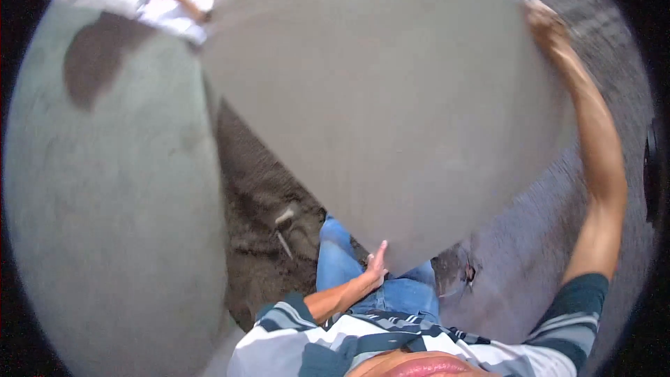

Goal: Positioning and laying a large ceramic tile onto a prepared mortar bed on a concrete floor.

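Note:
A large flat grey board (384, 91) fills the middle of the view, tilted so that one corner points down at my body. My left hand (374, 265) grips that lower corner near my waist, its thumb on the board's face and the other fingers mostly hidden. My right hand (546, 24) is raised at the far right edge of the board, its fingers wrapped round the edge.
Another large grey-green slab (112, 202) lies at the left, with a dark shadow on it. Beyond it, another person's hand (195, 10) is near the board's upper left edge. Dark rough ground (255, 167) shows between slab and board, with a small pale tool (283, 227) on it.

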`<state>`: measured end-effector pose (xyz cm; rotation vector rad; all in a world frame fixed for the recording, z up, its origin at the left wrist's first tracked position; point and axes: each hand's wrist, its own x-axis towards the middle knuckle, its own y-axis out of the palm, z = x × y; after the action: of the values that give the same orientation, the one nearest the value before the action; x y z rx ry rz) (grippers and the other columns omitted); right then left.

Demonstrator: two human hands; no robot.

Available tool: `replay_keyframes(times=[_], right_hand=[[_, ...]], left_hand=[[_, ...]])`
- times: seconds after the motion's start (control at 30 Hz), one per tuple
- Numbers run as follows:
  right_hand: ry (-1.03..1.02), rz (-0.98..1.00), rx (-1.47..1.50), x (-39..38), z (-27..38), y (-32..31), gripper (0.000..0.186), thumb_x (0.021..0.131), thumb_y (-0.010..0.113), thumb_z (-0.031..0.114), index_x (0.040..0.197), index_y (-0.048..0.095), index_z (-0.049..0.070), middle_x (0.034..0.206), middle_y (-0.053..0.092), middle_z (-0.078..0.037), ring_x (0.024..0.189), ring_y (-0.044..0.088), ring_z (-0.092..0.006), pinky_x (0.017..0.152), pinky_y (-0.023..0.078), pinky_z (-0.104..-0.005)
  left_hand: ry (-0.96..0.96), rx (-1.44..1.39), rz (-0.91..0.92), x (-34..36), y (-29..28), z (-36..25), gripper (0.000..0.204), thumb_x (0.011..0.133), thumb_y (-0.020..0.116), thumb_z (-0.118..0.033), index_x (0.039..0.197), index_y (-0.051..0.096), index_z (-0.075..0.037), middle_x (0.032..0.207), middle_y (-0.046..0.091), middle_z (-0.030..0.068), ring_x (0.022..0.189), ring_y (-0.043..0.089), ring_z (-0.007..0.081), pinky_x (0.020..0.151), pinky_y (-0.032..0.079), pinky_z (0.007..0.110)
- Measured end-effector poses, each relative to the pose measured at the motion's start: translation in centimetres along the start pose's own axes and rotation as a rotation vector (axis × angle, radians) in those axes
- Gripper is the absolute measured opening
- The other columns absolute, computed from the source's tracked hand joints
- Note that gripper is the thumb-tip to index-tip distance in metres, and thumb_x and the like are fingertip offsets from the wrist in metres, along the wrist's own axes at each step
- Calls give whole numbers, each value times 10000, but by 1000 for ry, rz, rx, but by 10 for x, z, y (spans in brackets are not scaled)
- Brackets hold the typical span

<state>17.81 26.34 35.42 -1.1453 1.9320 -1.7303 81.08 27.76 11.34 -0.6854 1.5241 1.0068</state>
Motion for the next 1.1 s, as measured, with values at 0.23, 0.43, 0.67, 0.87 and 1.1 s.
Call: replay_keyframes(times=[0.23, 0.43, 0.67, 0.87, 1.1], right_hand=[[217, 201, 135, 16, 35, -27, 497, 857, 258, 467, 953, 496, 41, 985, 525, -205, 912, 495, -381, 767, 377, -454], [52, -78, 128, 14, 17, 1, 509, 862, 241, 460, 995, 500, 44, 992, 523, -205, 945, 485, -375, 782, 382, -437], [8, 210, -255, 25, -25, 27, 470, 875, 251, 396, 1145, 450, 66, 1135, 462, -186, 1031, 455, -340, 872, 362, -401], [-52, 332, -325, 24, -61, -3, 450, 844, 354, 322, 1237, 375, 104, 1289, 341, -116, 1176, 340, -270, 968, 273, -332], [272, 463, -116, 15, 16, -2, 426, 879, 237, 346, 1166, 427, 95, 1121, 487, -159, 1043, 459, -281, 864, 368, -398]], left_hand=[[50, -77, -212, 2, -11, 3, 806, 690, 608, -471, 1228, 229, -6, 1240, 352, 100, 1102, 392, 259, 883, 305, 436], [152, -188, 18, 6, -7, 10, 724, 707, 606, -440, 1210, 313, -9, 1212, 397, 128, 1103, 399, 225, 900, 320, 385], [153, -57, 24, -18, 3, -19, 829, 686, 595, -488, 1269, 197, -54, 1294, 280, 104, 1201, 244, 263, 955, 148, 481], [58, -6, 191, -16, 12, -20, 904, 666, 597, -512, 1262, 103, -46, 1331, 220, 108, 1249, 162, 280, 981, 77, 524], [-13, -92, 107, 9, -6, -3, 634, 707, 587, -392, 1194, 317, -88, 1210, 388, 89, 1116, 349, 247, 942, 209, 425]])
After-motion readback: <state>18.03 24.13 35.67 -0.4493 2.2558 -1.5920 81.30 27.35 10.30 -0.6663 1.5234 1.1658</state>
